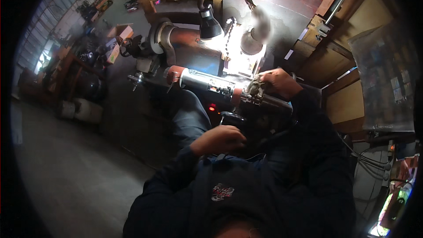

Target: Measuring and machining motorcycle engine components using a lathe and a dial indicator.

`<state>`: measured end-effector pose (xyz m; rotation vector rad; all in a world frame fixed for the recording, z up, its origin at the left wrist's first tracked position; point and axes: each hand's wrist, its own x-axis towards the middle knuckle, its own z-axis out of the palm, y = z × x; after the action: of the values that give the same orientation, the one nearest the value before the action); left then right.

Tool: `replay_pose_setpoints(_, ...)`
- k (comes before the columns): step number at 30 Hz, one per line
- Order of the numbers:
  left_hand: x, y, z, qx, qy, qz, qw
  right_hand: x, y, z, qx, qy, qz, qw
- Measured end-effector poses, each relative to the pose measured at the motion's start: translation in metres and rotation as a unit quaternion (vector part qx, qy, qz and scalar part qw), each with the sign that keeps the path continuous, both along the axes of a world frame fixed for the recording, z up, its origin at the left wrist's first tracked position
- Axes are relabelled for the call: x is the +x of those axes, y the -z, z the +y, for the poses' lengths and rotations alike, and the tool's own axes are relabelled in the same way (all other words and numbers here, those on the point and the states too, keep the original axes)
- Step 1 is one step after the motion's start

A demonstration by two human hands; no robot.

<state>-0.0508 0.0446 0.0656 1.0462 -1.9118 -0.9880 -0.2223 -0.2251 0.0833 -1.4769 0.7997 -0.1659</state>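
Observation:
In front of me stretches a bench machine with a long shiny metal cylinder [200, 80] and reddish-brown brackets, one bracket [175, 74] by the cylinder's left end. My right hand [282, 81] grips a crumpled greyish rag [256, 87] against the metal parts at the machine's right end. My left hand [219, 140] is closed, fingers curled, just below a dark handwheel [233, 117]. Its fingertips are turned away, so I cannot tell whether it holds anything.
A black lamp [210, 26] and a rounded pale shade [254, 37] hang over the brightly lit machine. Beyond lies a large rusty cylindrical body [194, 46]. Wooden panels [346, 101] and a dark hanging sheet [385, 79] stand at right, cables [368, 158] below. Grey floor spreads left.

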Motion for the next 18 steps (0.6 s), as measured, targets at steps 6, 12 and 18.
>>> replay_pose_setpoints(6, 0.056, 0.061, 0.044, 0.001, -0.42, 0.008, 0.908, 0.013, 0.092, -0.042, 0.049, 0.262, -0.211, 0.941)
replay_pose_setpoints(12, 0.06, 0.093, 0.078, -0.121, -0.493, -0.093, 0.857, 0.011, -0.025, 0.061, -0.393, 0.292, -0.113, 0.865)
replay_pose_setpoints(18, 0.058, 0.085, 0.05, -0.079, -0.474, -0.025, 0.877, -0.015, 0.023, 0.075, -0.446, 0.072, -0.018, 0.892)
